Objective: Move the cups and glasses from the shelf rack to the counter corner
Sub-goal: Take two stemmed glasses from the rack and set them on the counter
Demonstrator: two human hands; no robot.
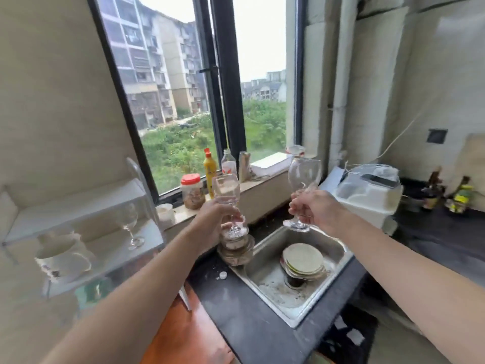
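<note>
My left hand [210, 222] grips the stem of a clear wine glass [226, 191], held upright over the counter's left end. My right hand [315, 208] holds a second clear wine glass [304, 176] by its stem, above the far edge of the sink. On the white shelf rack [78, 206] at the left, one wine glass [128, 222] stands on the lower shelf. White cups [63, 256] sit lower on the rack in front of it.
A steel sink [265, 282] holds stacked plates [303, 260]. Glass bowls [236, 248] are stacked at its left corner. Bottles and a red-lidded jar [193, 191] line the window sill. A white appliance [367, 195] and dark bottles [456, 195] stand on the dark counter [446, 240] at right.
</note>
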